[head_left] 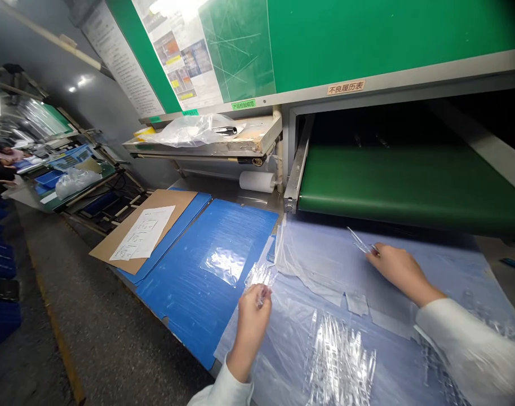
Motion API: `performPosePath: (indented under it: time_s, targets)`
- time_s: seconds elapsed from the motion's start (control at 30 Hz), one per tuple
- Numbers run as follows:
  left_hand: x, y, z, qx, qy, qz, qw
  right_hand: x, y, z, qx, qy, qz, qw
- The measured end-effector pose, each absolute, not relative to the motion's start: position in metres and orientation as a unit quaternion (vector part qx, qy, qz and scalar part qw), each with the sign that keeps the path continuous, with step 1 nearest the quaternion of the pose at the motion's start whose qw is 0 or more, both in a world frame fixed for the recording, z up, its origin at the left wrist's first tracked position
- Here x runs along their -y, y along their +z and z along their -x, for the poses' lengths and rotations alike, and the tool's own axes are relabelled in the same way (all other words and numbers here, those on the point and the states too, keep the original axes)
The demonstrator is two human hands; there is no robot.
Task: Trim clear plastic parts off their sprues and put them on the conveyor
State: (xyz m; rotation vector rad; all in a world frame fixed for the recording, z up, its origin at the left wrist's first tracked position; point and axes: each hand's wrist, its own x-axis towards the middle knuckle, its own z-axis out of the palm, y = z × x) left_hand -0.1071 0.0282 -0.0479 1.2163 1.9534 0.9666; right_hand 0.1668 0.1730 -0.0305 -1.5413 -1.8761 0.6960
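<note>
My left hand (252, 316) is closed around a small bunch of clear plastic strips (261, 274) whose ends fan out above the fingers. My right hand (398, 272) pinches one slim, clear plastic strip (357, 239), tilted up to the left, just in front of the conveyor. Between and below the hands, a pile of similar clear plastic strips (337, 361) lies on the plastic-covered table (312, 248). More clear pieces (437, 366) are partly hidden by my right sleeve. The exact kind of these pieces is too blurred to make out.
A green conveyor belt (401, 186) ends at the table's far edge. Blue sheets (185, 282) lie to the left, with a clear bag (224, 265), cardboard (109, 248) and a printed paper (143, 232). Above stands a shelf (223, 148) holding a plastic bag (194, 131) and a black pen (226, 130).
</note>
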Motion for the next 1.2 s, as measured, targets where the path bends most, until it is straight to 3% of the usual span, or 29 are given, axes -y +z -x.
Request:
performPosePath:
  time_s: [0.17, 0.3, 0.6, 0.87, 1.03, 1.2]
  targets:
    - [-0.028, -0.007, 0.05, -0.66, 0.407, -0.42, 0.472, -0.103, -0.013, -0.135, 0.663, 0.4, 0.575, 0.264]
    - [-0.03, 0.015, 0.02, -0.507, 0.506, -0.296, 0.632, -0.041, 0.005, -0.116, 0.632, 0.506, 0.532, 0.247]
    - [-0.023, 0.03, 0.019, -0.463, 0.484, -0.248, 0.7, -0.024, 0.01, -0.142, 0.48, 0.685, 0.493, 0.238]
    - [-0.015, 0.036, 0.02, -0.481, 0.445, -0.282, 0.701, -0.018, 0.023, -0.145, 0.562, 0.552, 0.544, 0.288]
    - [-0.01, 0.043, 0.02, -0.518, 0.426, -0.328, 0.666, -0.011, 0.024, -0.146, 0.681, 0.428, 0.538, 0.253]
    - [-0.007, 0.045, 0.021, -0.517, 0.432, -0.366, 0.642, -0.005, 0.033, -0.139, 0.7, 0.395, 0.535, 0.26]
